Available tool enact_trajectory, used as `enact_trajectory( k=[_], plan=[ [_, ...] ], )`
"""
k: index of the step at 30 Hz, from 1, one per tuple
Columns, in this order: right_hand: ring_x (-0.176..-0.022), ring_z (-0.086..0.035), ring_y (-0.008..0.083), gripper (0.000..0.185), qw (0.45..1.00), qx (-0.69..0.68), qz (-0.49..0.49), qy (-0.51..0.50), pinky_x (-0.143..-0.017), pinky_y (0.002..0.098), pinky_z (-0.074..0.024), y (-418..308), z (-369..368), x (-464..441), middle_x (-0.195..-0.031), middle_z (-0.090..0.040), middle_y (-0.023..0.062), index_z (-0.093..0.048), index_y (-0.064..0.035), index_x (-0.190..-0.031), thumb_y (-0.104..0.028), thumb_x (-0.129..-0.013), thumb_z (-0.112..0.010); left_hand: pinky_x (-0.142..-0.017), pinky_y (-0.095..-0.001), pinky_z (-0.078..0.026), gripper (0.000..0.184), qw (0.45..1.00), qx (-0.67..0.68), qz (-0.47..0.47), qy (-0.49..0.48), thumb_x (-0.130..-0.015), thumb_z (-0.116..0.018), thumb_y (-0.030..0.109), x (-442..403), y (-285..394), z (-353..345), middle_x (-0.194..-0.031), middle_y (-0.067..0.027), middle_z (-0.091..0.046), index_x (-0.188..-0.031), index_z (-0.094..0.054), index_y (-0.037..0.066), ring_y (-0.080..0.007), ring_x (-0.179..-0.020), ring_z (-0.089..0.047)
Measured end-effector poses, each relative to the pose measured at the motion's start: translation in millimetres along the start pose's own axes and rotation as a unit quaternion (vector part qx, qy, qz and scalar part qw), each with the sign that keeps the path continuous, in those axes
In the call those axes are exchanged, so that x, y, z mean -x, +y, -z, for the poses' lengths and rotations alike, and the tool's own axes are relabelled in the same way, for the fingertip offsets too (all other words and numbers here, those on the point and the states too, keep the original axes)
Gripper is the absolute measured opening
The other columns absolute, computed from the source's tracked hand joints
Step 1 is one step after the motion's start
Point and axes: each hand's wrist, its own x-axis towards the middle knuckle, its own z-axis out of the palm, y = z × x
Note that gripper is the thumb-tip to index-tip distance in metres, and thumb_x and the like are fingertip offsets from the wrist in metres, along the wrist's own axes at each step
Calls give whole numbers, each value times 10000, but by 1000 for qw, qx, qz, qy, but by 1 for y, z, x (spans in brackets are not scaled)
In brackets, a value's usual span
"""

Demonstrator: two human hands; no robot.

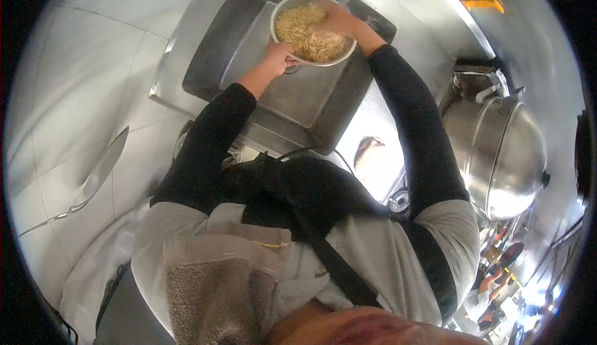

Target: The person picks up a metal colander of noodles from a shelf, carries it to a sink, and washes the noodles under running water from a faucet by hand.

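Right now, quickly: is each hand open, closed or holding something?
Left hand: closed on the edge of the bowl.
Right hand: in the yellowish food; blurred, so open or closed cannot be told.

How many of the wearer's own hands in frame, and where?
2. Left hand grips the rim of the bowl over the sink; right hand is in its yellowish-brown contents, partly blurred.
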Motion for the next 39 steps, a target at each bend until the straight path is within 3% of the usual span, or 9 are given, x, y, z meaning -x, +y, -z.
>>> enact_trajectory(
  k=[10,14,17,20,23,24,28,35,39],
  plan=[
    [-1184,-510,384,831,988,35,-54,139,-1007,428,-416,12,-12,16,-1285,-540,189,-433,-131,-1385,-146,-632,-784,-787,-513,-599,736,998,-44,-43,-30,-796,-456,-100,12,12,-20,-1322,-189,-412,-1433,-199,164,-386,-1057,-583],
    [-1170,-538,312,704,980,43,99,165,-1018,381,-416,32,4,-5,-1272,-569,143,-523,-76,-1304,-161,-657,-787,-741,-491,-610,711,1000,-8,-26,-1,-794,-466,-92,-16,-1,-2,-1299,-186,-430,-1416,-232,160,-381,-1037,-591],
    [-1199,-524,308,709,985,-72,86,131,-1017,365,-421,27,18,-11,-1291,-565,152,-498,-95,-1342,-184,-698,-782,-719,-480,-612,686,999,-17,-50,-6,-795,-469,-92,0,6,-6,-1269,-186,-450,-1401,-260,151,-371,-1017,-601],
    [-1194,-533,298,735,925,-367,-51,-91,-976,357,-457,-15,56,16,-1304,-555,176,-463,-97,-1382,-240,-732,-776,-708,-475,-612,680,999,-20,-36,-12,-786,-463,-100,3,9,3,-1250,-182,-471,-1390,-276,148,-357,-1002,-611],
    [-1168,-550,288,772,927,-352,-124,-30,-918,338,-491,-11,32,24,-1310,-545,186,-425,-87,-1413,-295,-753,-766,-688,-470,-613,678,999,-9,-24,-37,-772,-457,-109,4,5,-3,-1248,-182,-486,-1379,-288,141,-343,-990,-622],
    [-1074,-602,238,778,978,-180,-100,29,-853,302,-515,-19,20,27,-1234,-592,169,-438,-60,-1393,-327,-742,-770,-679,-468,-613,676,998,-7,-24,-49,-768,-455,-111,4,5,-10,-1250,-183,-490,-1375,-292,138,-339,-986,-626],
    [-870,-637,196,627,965,-247,-54,76,-731,304,-526,23,-3,7,-1049,-646,127,-543,-61,-1273,-302,-742,-772,-670,-469,-611,682,992,-74,-53,-87,-786,-493,-82,19,12,-22,-1229,-179,-499,-1393,-285,149,-332,-985,-630],
    [-910,-630,161,497,902,-410,-80,-111,-737,274,-531,9,53,20,-1124,-639,72,-576,-90,-1236,-229,-785,-734,-633,-451,-592,562,995,-93,-38,-24,-789,-514,-29,3,4,4,-1129,-156,-550,-1318,-375,101,-306,-911,-638],
    [-1003,-599,216,537,952,-292,-94,4,-847,331,-486,4,5,19,-1139,-629,97,-562,-68,-1249,-253,-773,-730,-651,-445,-587,573,984,-132,-22,-118,-777,-518,-35,17,26,-12,-1104,-164,-556,-1318,-377,91,-313,-905,-634]
  ],
)
